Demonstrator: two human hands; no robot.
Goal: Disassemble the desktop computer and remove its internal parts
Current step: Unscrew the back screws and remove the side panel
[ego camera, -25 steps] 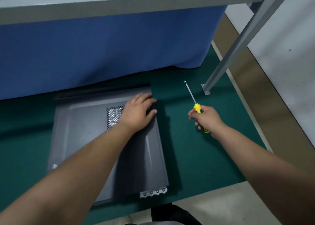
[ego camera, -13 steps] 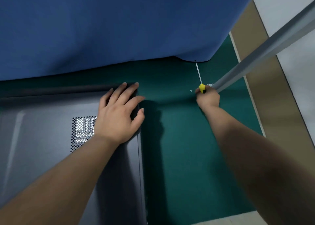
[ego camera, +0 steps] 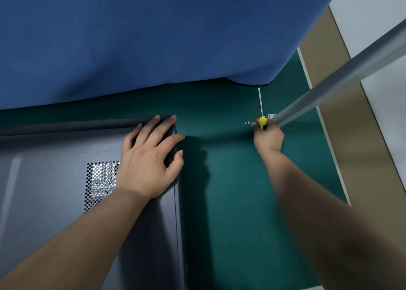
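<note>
A dark grey desktop computer case [ego camera: 55,180] lies flat on the green mat, its side panel with a perforated vent [ego camera: 100,181] facing up. My left hand [ego camera: 149,158] rests on the case's far right corner, fingers spread and thumb over the right edge. My right hand [ego camera: 268,137] grips a screwdriver [ego camera: 262,116] with a yellow handle, its shaft pointing away toward the blue cloth. Two small screws [ego camera: 247,123] lie on the mat just left of that hand.
The green mat [ego camera: 230,191] covers the table. A blue cloth [ego camera: 153,37] hangs across the back. A grey metal frame leg [ego camera: 329,90] slants down to a bracket [ego camera: 271,115] beside my right hand. The table's right edge [ego camera: 342,158] borders tan floor.
My right hand with the screwdriver has moved away from me to the mat beside the frame leg. A second screw now lies on the mat. My left hand stays on the case.
</note>
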